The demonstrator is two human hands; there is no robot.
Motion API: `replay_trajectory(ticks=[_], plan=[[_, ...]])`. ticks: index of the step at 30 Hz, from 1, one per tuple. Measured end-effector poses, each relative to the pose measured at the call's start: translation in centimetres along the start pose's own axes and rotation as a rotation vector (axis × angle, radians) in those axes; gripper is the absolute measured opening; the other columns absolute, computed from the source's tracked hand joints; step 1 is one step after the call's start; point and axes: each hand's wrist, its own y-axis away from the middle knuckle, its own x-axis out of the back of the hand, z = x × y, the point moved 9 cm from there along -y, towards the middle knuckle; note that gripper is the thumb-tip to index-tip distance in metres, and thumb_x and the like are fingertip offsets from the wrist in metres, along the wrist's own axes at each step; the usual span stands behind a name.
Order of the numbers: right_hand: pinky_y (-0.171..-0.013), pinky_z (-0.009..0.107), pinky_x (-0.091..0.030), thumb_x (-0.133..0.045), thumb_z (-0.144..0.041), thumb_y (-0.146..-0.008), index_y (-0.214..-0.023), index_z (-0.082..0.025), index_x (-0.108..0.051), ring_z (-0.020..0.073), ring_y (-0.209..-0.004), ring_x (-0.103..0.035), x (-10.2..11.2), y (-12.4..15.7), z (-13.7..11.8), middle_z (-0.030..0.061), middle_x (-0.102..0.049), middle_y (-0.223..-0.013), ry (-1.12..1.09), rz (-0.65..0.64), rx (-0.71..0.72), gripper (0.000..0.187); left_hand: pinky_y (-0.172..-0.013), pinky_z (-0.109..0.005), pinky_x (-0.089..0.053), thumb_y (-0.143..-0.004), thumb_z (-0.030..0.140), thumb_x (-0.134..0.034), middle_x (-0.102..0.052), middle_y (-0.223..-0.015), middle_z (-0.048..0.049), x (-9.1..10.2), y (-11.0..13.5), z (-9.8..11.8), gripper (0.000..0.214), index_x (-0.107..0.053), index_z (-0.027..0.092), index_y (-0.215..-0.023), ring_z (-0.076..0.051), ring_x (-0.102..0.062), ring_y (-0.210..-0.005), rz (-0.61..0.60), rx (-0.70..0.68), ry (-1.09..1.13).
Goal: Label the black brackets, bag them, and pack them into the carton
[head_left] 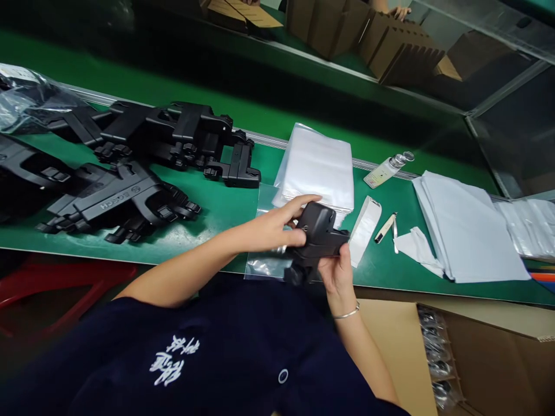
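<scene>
Green-topped, one long bench [229, 214] runs from left to right, with cardboard dividers [401, 52] and one co-worker's hand [399, 13] beyond its far side. Two hands meet at the near middle on one black plastic part [318, 231]: the left hand [280, 225] grips its left side between thumb and fingers, and the right hand [337, 271] closes on its lower right. One flat clear bag [262, 263] lies under the left forearm's end, and one stack of plastic bags [318, 164] sits just beyond. Farther left are several black assemblies [117, 199], overlapping too much to count, one lettered BOSCH. To the right lie one white strip [365, 228], one bottle [384, 171], one slim tool [385, 228] and one pile of white sheets [472, 231]; near right stands one open carton [390, 335] holding several wrapped pieces [437, 352]
</scene>
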Motion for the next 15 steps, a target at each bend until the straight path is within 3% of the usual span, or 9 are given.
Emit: replay_trajectory(ticks=[2, 4, 6, 9, 12, 15], plan=[[-0.089, 0.045, -0.057, -0.077, -0.070, -0.064, -0.112, -0.026, -0.061, 0.0256, -0.098, -0.068, 0.5, 0.4, -2.7, 0.0068, -0.071, -0.105, 0.112, -0.011, 0.200, 0.067, -0.097, -0.040, -0.050, -0.076, 0.043, -0.077, -0.061, -0.132, -0.0111, 0.1, 1.3, 0.2, 0.085, -0.038, 0.029, -0.149, -0.031, -0.062, -0.116, -0.059, -0.017, -0.088], [-0.095, 0.047, -0.053, -0.081, -0.068, -0.060, -0.115, -0.027, -0.059, 0.0282, -0.104, -0.066, 0.3, 1.3, -5.0, 0.0087, -0.069, -0.109, 0.261, -0.053, 0.372, 0.072, -0.103, -0.042, -0.047, -0.073, 0.040, -0.079, -0.057, -0.139, -0.0106, 0.8, 2.5, 0.1, 0.084, -0.042, 0.030, -0.147, -0.032, -0.058, -0.122, -0.043, -0.032, -0.166], [-0.099, 0.050, -0.051, -0.081, -0.068, -0.061, -0.115, -0.027, -0.060, 0.0306, -0.109, -0.065, -0.1, 1.9, -6.1, 0.0102, -0.068, -0.112, 0.367, -0.095, 0.456, 0.071, -0.105, -0.042, -0.047, -0.072, 0.038, -0.080, -0.057, -0.138, -0.0101, 1.3, 3.2, -0.2, 0.078, -0.048, 0.030, -0.143, -0.032, -0.058, -0.123, -0.023, -0.039, -0.177], [-0.097, 0.049, -0.053, -0.080, -0.068, -0.063, -0.122, -0.028, -0.058, 0.0299, -0.105, -0.066, -0.3, 1.9, -6.2, 0.0092, -0.067, -0.111, 0.381, -0.115, 0.408, 0.075, -0.101, -0.041, -0.050, -0.071, 0.036, -0.082, -0.060, -0.133, -0.0092, 1.6, 3.6, -1.1, 0.074, -0.051, 0.031, -0.138, -0.029, -0.062, -0.116, 0.009, 0.018, -0.064], [-0.088, 0.047, -0.058, -0.075, -0.072, -0.067, -0.132, -0.026, -0.054, 0.0275, -0.094, -0.069, -0.7, 1.4, -5.4, 0.0081, -0.069, -0.106, 0.286, -0.189, 0.230, 0.083, -0.088, -0.036, -0.056, -0.065, 0.045, -0.087, -0.066, -0.118, -0.0094, 1.4, 3.7, -2.6, 0.081, -0.051, 0.029, -0.136, -0.026, -0.067, -0.104, 0.067, 0.139, 0.249], [-0.068, 0.042, -0.064, -0.076, -0.068, -0.069, -0.112, -0.022, -0.064, 0.0259, -0.082, -0.072, -1.1, 1.0, -5.0, 0.0072, -0.072, -0.094, 0.262, -0.220, 0.102, 0.064, -0.070, -0.027, -0.058, -0.060, 0.063, -0.085, -0.070, -0.097, -0.0080, 0.2, 4.1, -5.2, 0.076, -0.062, 0.022, -0.120, -0.021, -0.070, -0.086, 0.105, 0.335, 0.596]])
